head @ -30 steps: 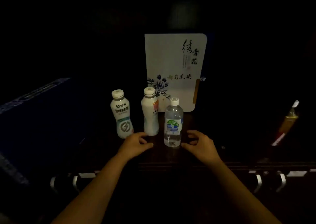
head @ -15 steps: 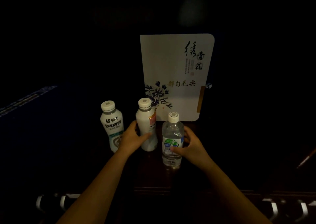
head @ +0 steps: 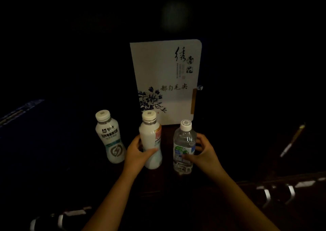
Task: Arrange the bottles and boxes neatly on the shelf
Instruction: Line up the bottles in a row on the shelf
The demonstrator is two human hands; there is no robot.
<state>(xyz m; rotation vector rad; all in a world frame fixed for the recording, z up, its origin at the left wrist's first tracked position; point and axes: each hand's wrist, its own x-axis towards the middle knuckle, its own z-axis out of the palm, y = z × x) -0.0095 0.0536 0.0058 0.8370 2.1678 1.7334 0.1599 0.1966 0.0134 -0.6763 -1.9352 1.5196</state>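
Note:
The scene is very dark. Three upright bottles stand in a row on a dark wooden shelf (head: 169,185). A white drink bottle with a grey lightning logo (head: 110,136) is on the left, untouched. My left hand (head: 136,153) grips the middle white bottle with an orange label (head: 150,139). My right hand (head: 204,153) is wrapped around the clear water bottle with a green label (head: 184,145) on the right. Behind them stands a tall white box with blue flowers and black calligraphy (head: 165,79).
A large dark blue box (head: 26,125) lies at the left. At the far right a slim bottle or stick-shaped thing (head: 292,139) leans in the dark. Metal handles (head: 268,195) line the front edge below the shelf.
Both hands reached forward from the shelf's front and closed on the two bottles. The water bottle has shifted slightly right, away from the middle bottle.

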